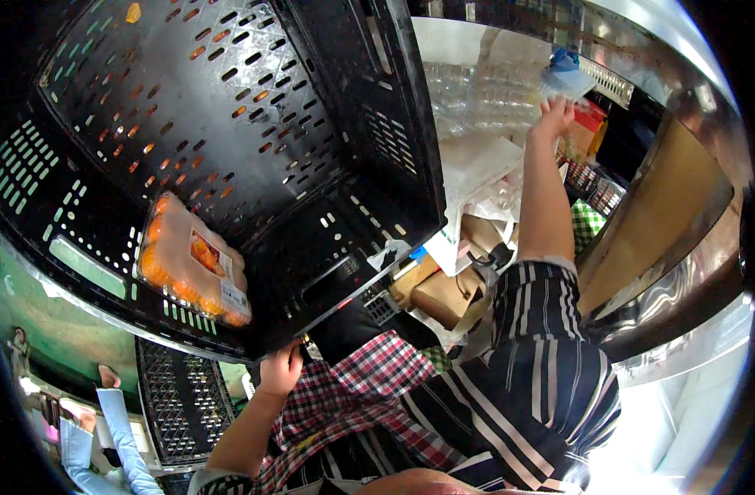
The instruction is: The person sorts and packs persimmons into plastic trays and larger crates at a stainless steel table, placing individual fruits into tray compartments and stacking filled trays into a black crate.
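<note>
A large black plastic crate (328, 111) with slotted walls fills the left and middle of the head view. Inside it, at one side, sits a clear clamshell pack of orange fruit (192, 263) with a picture label and a printed sticker. My left hand (281, 369) grips the crate's near bottom edge, its fingertips partly hidden. My right hand (553, 117) is stretched out to the far right, at a blue-and-clear plastic item (566, 77). Whether its fingers hold that item is unclear. Stacked clear plastic containers (482, 93) lie just left of it.
Under my right arm are a brown cardboard box (448, 294), white bags (495, 192) and a red-and-yellow box (584, 127). A curved metal edge (668, 297) borders the right. Another black crate (179, 396) stands lower left, near a person's legs in jeans (120, 427).
</note>
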A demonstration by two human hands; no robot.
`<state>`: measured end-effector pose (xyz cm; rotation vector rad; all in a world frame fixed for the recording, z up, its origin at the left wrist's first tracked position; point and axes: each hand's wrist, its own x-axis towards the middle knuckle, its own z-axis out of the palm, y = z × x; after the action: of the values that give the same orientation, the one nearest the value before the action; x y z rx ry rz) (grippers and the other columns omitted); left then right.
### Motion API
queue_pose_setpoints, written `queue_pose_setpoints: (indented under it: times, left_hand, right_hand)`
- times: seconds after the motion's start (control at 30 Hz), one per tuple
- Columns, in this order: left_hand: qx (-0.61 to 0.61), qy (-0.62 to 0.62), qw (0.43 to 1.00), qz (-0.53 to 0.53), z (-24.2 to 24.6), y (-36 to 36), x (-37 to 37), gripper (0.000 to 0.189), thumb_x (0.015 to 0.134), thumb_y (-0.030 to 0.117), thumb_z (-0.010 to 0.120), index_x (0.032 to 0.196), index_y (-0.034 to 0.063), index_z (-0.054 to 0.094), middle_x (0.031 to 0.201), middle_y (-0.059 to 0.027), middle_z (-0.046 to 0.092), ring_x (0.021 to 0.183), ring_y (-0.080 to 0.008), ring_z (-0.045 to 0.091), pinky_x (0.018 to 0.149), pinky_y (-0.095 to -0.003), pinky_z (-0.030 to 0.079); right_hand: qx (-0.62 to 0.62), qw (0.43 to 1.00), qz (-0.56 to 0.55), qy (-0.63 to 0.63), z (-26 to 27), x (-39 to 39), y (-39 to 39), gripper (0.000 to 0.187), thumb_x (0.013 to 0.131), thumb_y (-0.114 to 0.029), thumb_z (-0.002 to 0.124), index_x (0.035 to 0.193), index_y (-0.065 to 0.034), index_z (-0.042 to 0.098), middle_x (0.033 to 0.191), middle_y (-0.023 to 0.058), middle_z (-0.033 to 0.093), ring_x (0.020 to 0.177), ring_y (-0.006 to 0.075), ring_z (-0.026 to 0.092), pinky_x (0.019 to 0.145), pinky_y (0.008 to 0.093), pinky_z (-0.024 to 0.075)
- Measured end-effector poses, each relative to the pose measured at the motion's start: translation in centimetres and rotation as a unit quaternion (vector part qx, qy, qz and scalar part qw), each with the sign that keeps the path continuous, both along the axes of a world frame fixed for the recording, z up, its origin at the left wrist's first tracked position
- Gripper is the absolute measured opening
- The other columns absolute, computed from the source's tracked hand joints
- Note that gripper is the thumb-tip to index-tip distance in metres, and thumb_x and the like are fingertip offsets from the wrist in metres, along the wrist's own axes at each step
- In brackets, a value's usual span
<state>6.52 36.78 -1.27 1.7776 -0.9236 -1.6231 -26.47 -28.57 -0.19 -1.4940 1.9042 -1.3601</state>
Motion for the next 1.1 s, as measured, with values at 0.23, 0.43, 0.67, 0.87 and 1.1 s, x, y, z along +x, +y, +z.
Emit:
queue_pose_setpoints:
  times: [0.23, 0.43, 0.67, 0.87, 1.1]
  left_hand:
    - [-0.081, -0.042, 0.996, 0.010, -0.8, -0.1, -0.1, 0.022, 0.080, 0.012, 0.063, 0.101, 0.0059, 0.067, 0.084, -0.0159, 0.067, 0.064, -0.0370, 0.062, 0.057, -0.0437, 0.050]
    - [-0.015, -0.057, 0.998, -0.035, -0.9, 1.3, -0.9, 0.025, 0.079, 0.014, 0.065, 0.103, 0.0061, 0.067, 0.092, -0.0174, 0.066, 0.076, -0.0376, 0.062, 0.066, -0.0442, 0.051]
    - [-0.007, -0.056, 0.997, -0.057, -1.0, 1.0, -0.7, 0.032, 0.082, 0.019, 0.064, 0.113, 0.0086, 0.063, 0.104, -0.0191, 0.064, 0.087, -0.0405, 0.062, 0.076, -0.0448, 0.052]
    - [-0.018, -0.050, 0.997, -0.063, -1.0, 0.9, -0.5, 0.035, 0.080, 0.015, 0.065, 0.115, 0.0072, 0.063, 0.108, -0.0200, 0.063, 0.093, -0.0402, 0.062, 0.081, -0.0449, 0.051]
    - [0.033, -0.007, 0.996, -0.078, -0.5, 0.2, 0.3, 0.033, 0.077, 0.014, 0.067, 0.109, 0.0076, 0.065, 0.098, -0.0155, 0.066, 0.087, -0.0347, 0.064, 0.077, -0.0412, 0.052]
  right_hand:
    - [0.129, 0.954, 0.094, 0.254, -4.0, 6.6, -4.3, 0.093, 0.080, -0.046, 0.069, 0.146, 0.0021, 0.024, 0.152, 0.0218, 0.024, 0.141, 0.0347, 0.021, 0.114, 0.0423, 0.0191]
    - [0.241, 0.918, 0.037, 0.313, -8.3, 5.9, -5.5, 0.090, 0.080, -0.065, 0.055, 0.149, -0.0158, 0.025, 0.153, 0.0189, 0.023, 0.142, 0.0423, 0.012, 0.114, 0.0457, 0.0139]
    - [0.274, 0.856, 0.079, 0.432, -11.4, 2.6, -8.3, 0.089, 0.078, -0.070, 0.052, 0.149, -0.0234, 0.025, 0.154, 0.0178, 0.020, 0.142, 0.0442, 0.009, 0.114, 0.0496, 0.0117]
    - [0.296, 0.814, 0.075, 0.495, -12.2, 3.1, -8.9, 0.090, 0.077, -0.072, 0.051, 0.149, -0.0253, 0.025, 0.155, 0.0176, 0.020, 0.142, 0.0446, 0.008, 0.114, 0.0508, 0.0107]
    - [0.319, 0.764, 0.063, 0.557, -11.4, 4.3, -8.4, 0.090, 0.076, -0.075, 0.049, 0.149, -0.0275, 0.025, 0.155, 0.0172, 0.019, 0.142, 0.0450, 0.007, 0.114, 0.0523, 0.0096]
